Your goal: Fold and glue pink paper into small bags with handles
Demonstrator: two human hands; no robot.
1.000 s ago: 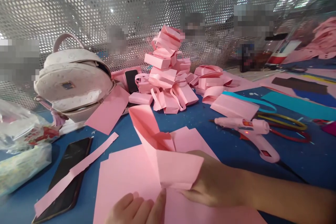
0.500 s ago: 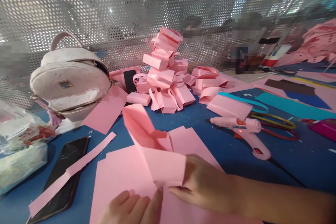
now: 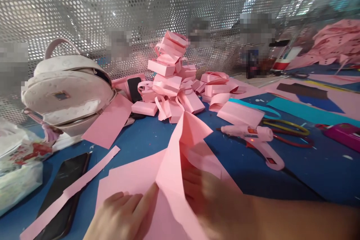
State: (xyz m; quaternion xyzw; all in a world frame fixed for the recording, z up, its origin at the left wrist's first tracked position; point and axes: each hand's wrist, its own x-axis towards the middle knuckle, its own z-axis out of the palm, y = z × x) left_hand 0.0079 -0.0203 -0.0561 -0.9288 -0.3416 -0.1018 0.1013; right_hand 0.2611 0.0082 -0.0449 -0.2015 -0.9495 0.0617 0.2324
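A folded piece of pink paper (image 3: 170, 172) stands tilted above flat pink sheets (image 3: 118, 180), its flap (image 3: 194, 129) spread at the top. My left hand (image 3: 120, 210) is closed at its lower left edge, the index fingertip pressed to the crease and the other fingers curled. On the open inner side, my right hand (image 3: 208, 195) is closed against the paper, blurred by motion and with its fingertips partly hidden. To the right, a pink hot glue gun (image 3: 260, 138) lies on its side with a small light lit.
A pile of folded pink paper boxes (image 3: 171, 82) rises at the back centre. Left are a white backpack (image 3: 67, 90), a dark phone (image 3: 64, 195) under a paper strip (image 3: 92, 172), and a plastic bag (image 3: 19, 180). Blue strips (image 3: 309, 110) and yellow-handled scissors (image 3: 289, 125) lie right.
The folded paper has turned, its flap swinging from upper left to the right. My right hand has gone from its right end to its inner side. My left hand shifted left; the view moved slightly.
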